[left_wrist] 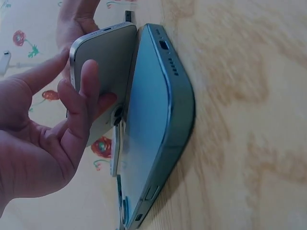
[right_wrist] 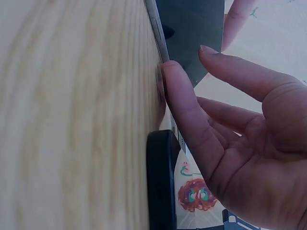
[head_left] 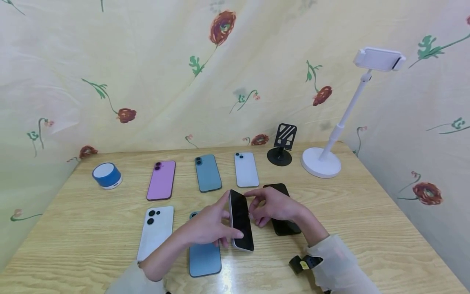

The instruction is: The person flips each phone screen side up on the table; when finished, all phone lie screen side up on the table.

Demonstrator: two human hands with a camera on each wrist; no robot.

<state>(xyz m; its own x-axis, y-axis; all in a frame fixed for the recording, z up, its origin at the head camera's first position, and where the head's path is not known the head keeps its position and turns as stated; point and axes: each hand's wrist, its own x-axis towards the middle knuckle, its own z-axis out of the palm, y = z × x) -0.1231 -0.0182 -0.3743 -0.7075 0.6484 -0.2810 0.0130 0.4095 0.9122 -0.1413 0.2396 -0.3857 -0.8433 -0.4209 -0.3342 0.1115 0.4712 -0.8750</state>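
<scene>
In the head view, my left hand (head_left: 205, 224) grips a smartphone (head_left: 241, 222) at its left side, thumb over the dark screen and fingers behind. The phone is tilted, its pale back and camera (left_wrist: 117, 115) showing in the left wrist view. My right hand (head_left: 273, 205) is at the phone's right edge with its forefinger stretched to the upper corner; in the right wrist view, fingertips (right_wrist: 175, 72) lie right by the edge. Below my left hand lies a blue phone (head_left: 205, 261), partly hidden. A black phone (head_left: 286, 228) lies under my right hand and wrist.
A white phone (head_left: 158, 226) lies at left. Behind are a pink phone (head_left: 161, 181), a teal phone (head_left: 208, 175) and another white phone (head_left: 247, 171). A blue speaker-like cylinder (head_left: 107, 175), a black phone stand (head_left: 280, 157) and a tall white stand (head_left: 321, 163) stand farther back.
</scene>
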